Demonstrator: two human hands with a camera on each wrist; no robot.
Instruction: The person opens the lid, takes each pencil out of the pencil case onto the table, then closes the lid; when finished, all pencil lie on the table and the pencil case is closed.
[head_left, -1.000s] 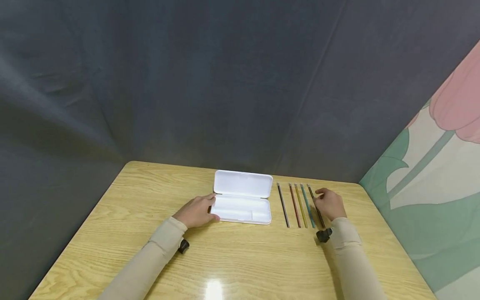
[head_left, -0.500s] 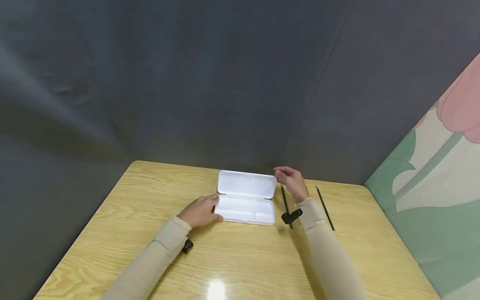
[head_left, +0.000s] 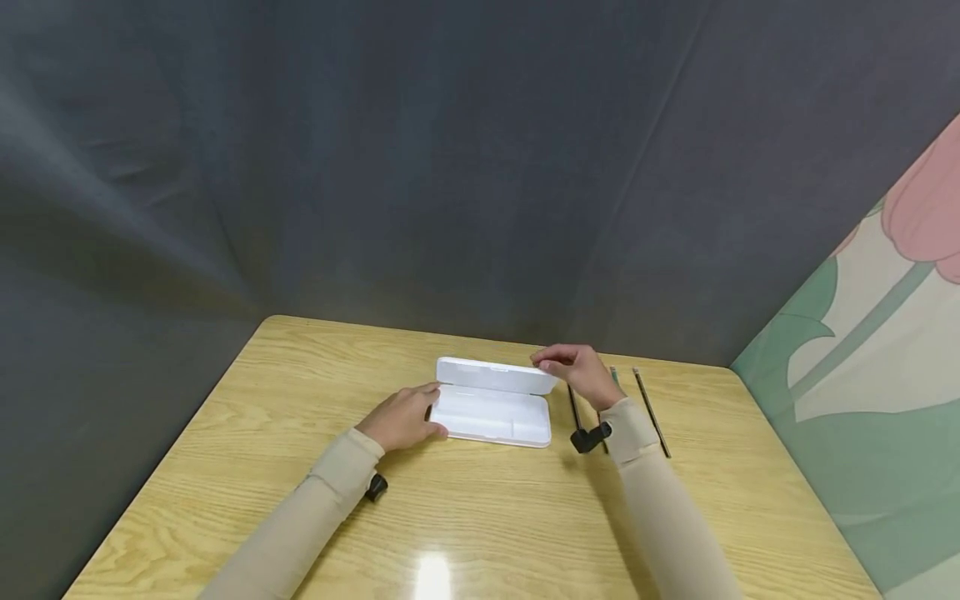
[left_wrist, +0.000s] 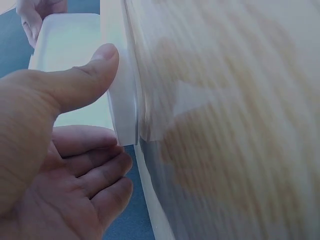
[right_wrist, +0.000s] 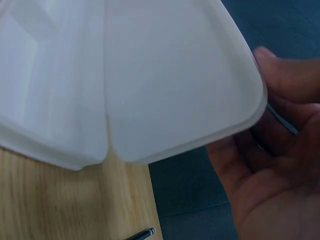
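A white pencil case lies open on the wooden table, its inside bare with a small divider toward the right. My left hand holds the case's left end, thumb at the front corner and forefinger at the back one. At the lid's right corner, my right hand pinches the edge; in the right wrist view the thumb is on the rim with the fingers behind the lid. The lid stands tilted up from its hinge. Dark pencils lie right of the case, others partly hidden under my right arm.
A teal pencil shows only its eraser end beyond my right wrist. Dark cloth hangs behind the table's back edge, and a flowered cloth stands along the right side.
My right hand has moved left from the rightmost pencil to the lid's corner and has taken hold of it. The lid has swung up and forward. My left hand has stayed on the case.
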